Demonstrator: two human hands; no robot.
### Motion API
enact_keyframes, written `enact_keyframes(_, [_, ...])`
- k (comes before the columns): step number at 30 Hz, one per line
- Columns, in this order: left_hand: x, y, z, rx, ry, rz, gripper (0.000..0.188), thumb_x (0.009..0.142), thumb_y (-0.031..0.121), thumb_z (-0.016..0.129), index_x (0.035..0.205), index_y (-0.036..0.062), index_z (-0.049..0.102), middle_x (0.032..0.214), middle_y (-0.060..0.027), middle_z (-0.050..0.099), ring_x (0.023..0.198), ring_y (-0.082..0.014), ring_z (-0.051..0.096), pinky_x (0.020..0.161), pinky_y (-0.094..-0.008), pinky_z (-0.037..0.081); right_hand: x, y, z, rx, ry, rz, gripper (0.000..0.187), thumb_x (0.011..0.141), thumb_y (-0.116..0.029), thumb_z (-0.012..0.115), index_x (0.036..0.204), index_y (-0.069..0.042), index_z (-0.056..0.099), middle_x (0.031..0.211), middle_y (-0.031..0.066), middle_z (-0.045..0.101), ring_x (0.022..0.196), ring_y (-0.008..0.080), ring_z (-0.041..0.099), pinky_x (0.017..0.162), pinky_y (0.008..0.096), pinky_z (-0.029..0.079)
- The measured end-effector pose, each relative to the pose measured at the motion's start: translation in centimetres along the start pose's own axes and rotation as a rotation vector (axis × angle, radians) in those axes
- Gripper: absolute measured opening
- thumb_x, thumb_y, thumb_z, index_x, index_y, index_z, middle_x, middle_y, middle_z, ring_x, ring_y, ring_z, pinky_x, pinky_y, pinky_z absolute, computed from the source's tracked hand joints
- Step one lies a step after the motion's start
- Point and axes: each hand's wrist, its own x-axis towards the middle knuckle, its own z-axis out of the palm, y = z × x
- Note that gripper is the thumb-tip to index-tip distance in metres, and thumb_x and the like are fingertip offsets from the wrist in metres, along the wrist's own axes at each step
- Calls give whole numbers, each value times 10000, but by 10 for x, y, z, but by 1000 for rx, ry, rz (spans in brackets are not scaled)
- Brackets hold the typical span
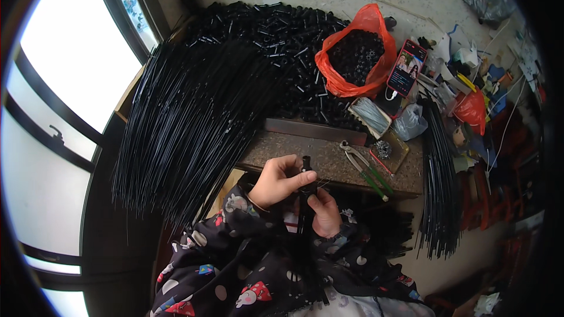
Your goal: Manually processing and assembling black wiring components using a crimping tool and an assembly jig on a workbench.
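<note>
"Hands, how many does your feed give you?"

"I count two: left hand (277,183) and right hand (326,217), both on one black tube (306,164), just in front of the near edge of the bench (276,154)."

"And around them?"

"One pair of pincers (371,180) with green handles, one phone (407,67), one box of thin pale sticks (371,114). Two red bags: an open one (346,89) full of small black parts, another (471,110) farther right. Two bundles of long black rods, one on the left (182,135), one on the right (439,182). The heap of short black pieces (288,41) is too tangled for me to count."

"Grip?"

"Narrow on both. I see the left thumb and fingers closed round the tube's upper part, the right pinching lower down. How the far fingers sit, I can't tell."

"Any writing?"

"Lines on the phone's screen, too small for me to read, and dark lettering on pale cloth (367,306) at the lap, partly hidden."
</note>
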Motion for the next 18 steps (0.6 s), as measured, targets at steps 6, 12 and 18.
enact_keyframes(6, [-22, -26, -4, -84, -224, 321, 444, 721, 102, 722, 1113, -26, 557, 1039, -61, 533, 960, -169, 516, 837, -282, 412, -3, -5, 3, 42, -82, -52, 301, 840, -199, 632, 1055, -21, 519, 898, 50, 593, 825, 155, 573, 744, 296, 475])
enact_keyframes(12, [-22, -29, -5, 105, -179, 356, 462, 709, 44, 724, 1133, -7, 549, 1046, -106, 558, 973, -204, 517, 851, -299, 405, -5, -8, -5, 56, -147, -54, 314, 825, -242, 647, 1046, -40, 551, 919, 27, 589, 832, 132, 559, 758, 276, 449])
enact_keyframes(18, [-23, -48, 10, -127, -103, 423, 329, 694, -19, 730, 977, 5, 565, 929, -64, 515, 928, -178, 503, 826, -302, 405, -9, -7, 0, -3, -40, -74, 319, 820, -248, 648, 1029, -30, 544, 834, 46, 605, 761, 159, 579, 698, 280, 459])
